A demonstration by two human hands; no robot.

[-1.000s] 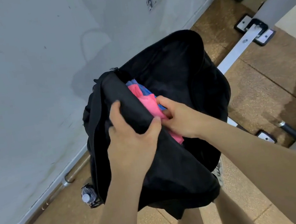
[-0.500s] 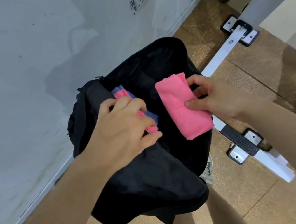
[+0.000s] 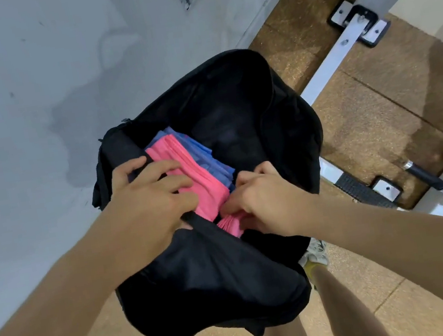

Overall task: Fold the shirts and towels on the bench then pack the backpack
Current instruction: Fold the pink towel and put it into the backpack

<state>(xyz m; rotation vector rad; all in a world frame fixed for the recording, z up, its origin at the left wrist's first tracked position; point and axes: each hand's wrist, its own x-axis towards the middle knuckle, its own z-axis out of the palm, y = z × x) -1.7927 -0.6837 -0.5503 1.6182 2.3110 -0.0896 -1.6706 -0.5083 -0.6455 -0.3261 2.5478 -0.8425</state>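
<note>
Backpack (image 3: 204, 286) (open), left hand (image 3: 147, 200), right hand (image 3: 266, 201) — gripping pink towels (image 3: 185, 167)

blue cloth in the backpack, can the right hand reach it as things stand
Probably yes. The blue cloth lies uncovered in the open backpack just past the right hand, though that hand is pinching a pink cloth and would have to let go.

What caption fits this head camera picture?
Left hand holds open a black fabric backpack while right hand tucks folded pink cloth beside blue cloths.

- brown speckled floor (image 3: 382, 127), seamed into tiles;
- white bench frame (image 3: 323, 67) stands on it, on black-edged foot plates (image 3: 386, 189);
- one pale shoe (image 3: 316, 251) planted nearby
</note>
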